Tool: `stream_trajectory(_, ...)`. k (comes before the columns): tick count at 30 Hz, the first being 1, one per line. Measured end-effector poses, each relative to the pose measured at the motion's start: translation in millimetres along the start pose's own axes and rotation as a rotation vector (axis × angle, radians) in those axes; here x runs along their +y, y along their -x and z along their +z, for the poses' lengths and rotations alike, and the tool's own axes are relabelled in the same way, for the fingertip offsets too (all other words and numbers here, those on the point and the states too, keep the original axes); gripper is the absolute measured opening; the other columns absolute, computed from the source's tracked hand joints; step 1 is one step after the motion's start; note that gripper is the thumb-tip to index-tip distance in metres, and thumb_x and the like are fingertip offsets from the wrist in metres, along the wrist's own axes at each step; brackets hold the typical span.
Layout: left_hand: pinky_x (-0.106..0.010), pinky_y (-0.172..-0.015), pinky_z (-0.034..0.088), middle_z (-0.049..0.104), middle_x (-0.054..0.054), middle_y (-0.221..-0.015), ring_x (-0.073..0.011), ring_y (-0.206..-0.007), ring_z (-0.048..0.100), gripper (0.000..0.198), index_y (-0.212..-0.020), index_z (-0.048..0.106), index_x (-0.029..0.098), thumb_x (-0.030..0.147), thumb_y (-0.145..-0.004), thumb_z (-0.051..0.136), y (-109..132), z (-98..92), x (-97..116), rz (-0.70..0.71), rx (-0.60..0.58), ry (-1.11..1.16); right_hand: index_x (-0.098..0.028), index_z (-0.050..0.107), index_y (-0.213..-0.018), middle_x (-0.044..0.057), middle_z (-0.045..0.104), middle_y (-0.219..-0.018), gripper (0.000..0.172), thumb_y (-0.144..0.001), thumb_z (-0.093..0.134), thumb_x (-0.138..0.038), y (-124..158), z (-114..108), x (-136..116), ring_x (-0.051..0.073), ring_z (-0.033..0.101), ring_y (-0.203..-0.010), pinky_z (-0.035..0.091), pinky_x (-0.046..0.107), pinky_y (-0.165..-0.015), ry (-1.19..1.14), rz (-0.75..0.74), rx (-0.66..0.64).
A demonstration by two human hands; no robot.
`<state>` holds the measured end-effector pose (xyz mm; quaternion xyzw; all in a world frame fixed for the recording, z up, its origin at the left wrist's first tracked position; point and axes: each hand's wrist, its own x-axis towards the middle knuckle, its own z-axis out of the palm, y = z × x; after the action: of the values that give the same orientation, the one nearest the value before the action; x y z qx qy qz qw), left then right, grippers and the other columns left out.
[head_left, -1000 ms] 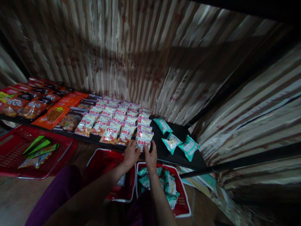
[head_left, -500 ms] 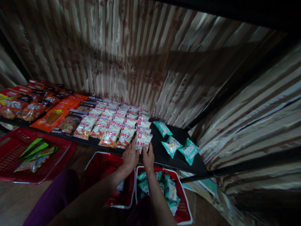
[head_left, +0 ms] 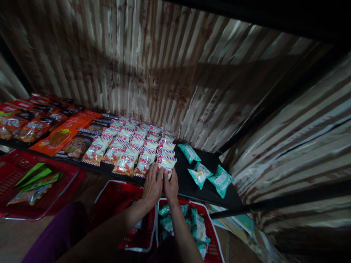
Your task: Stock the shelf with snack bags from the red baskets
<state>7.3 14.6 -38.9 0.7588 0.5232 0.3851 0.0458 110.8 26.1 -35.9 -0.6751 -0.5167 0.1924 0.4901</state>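
Rows of white snack packets with red print lie on a black shelf (head_left: 189, 184). My left hand (head_left: 152, 185) and my right hand (head_left: 171, 187) rest side by side at the shelf's front edge. Their fingers are stretched out flat on the front right white packet (head_left: 167, 162); the left fingertips also touch the packet beside it (head_left: 145, 160). Neither hand grips anything. To the right on the shelf lie three teal packets (head_left: 200, 173), apart from the white rows.
Below the shelf stand a red basket (head_left: 212, 223) with more teal packets, a red basket (head_left: 120, 195) left of it, and a red basket (head_left: 65, 182) with green packets at far left. Orange and red snack bags (head_left: 59, 136) fill the shelf's left. Striped foil lines the walls.
Both hands have drawn closer together and now lie flat on the front right white packet. The view has shifted slightly; the packet sits in line with its row.
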Motion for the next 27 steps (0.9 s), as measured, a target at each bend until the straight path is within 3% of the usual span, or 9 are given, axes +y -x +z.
stream_trajectory(7,-0.050,-0.110,0.031,0.018,-0.018,-0.152,-0.0288,-0.143,0.009,0.051,-0.139,0.028,0.014,0.015,-0.089,0.039,-1,1.0,-6,0.090,0.000,0.012,-0.017,0.037,-0.140,0.011,0.036,-0.147,0.071,-0.082,0.045,-0.058,-9,-6,8,0.025,0.031,-0.136,0.022,0.043,-0.112,-0.078,0.018,-0.022)
stream_trajectory(12,-0.051,-0.109,0.031,0.021,-0.018,-0.152,-0.0291,-0.143,0.009,0.056,-0.141,0.026,0.014,0.015,-0.087,0.041,-2,-2.0,-6,0.124,-0.017,-0.013,-0.018,0.028,-0.144,0.010,0.031,-0.150,0.078,-0.080,0.048,-0.057,-21,-10,6,0.025,0.030,-0.137,0.024,0.041,-0.112,-0.119,0.053,-0.035)
stream_trajectory(16,-0.050,-0.109,0.032,0.024,-0.019,-0.150,-0.0286,-0.142,0.011,0.056,-0.141,0.026,0.012,0.015,-0.088,0.040,0,-1.2,-9,0.157,-0.013,-0.010,-0.018,0.034,-0.142,0.011,0.041,-0.144,0.075,-0.080,0.050,-0.057,-25,-4,6,0.025,0.040,-0.131,0.029,0.040,-0.109,-0.136,0.061,-0.008)
stream_trajectory(20,-0.049,-0.109,0.033,0.016,-0.019,-0.153,-0.0288,-0.143,0.010,0.058,-0.144,0.019,0.012,0.015,-0.089,0.038,2,2.7,-14,0.198,0.002,0.039,-0.020,0.045,-0.136,0.009,0.056,-0.131,0.065,-0.081,0.050,-0.055,-24,0,7,0.025,0.050,-0.122,0.038,0.038,-0.102,-0.156,0.014,-0.014)
stream_trajectory(24,-0.050,-0.108,0.035,0.007,-0.019,-0.154,-0.0303,-0.142,0.008,0.065,-0.147,0.008,0.013,0.014,-0.089,0.038,-1,5.6,-17,0.238,0.023,0.082,-0.020,0.047,-0.134,0.009,0.058,-0.129,0.065,-0.081,0.048,-0.057,-24,2,9,0.025,0.052,-0.119,0.041,0.036,-0.099,-0.137,0.032,-0.017)
stream_trajectory(27,-0.050,-0.106,0.037,0.008,-0.019,-0.154,-0.0298,-0.142,0.010,0.069,-0.147,0.003,0.014,0.012,-0.088,0.038,-6,5.5,-15,0.242,0.035,0.096,-0.018,0.039,-0.139,0.012,0.056,-0.131,0.067,-0.084,0.043,-0.057,-26,3,11,0.025,0.051,-0.121,0.041,0.039,-0.099,-0.057,0.031,0.000)
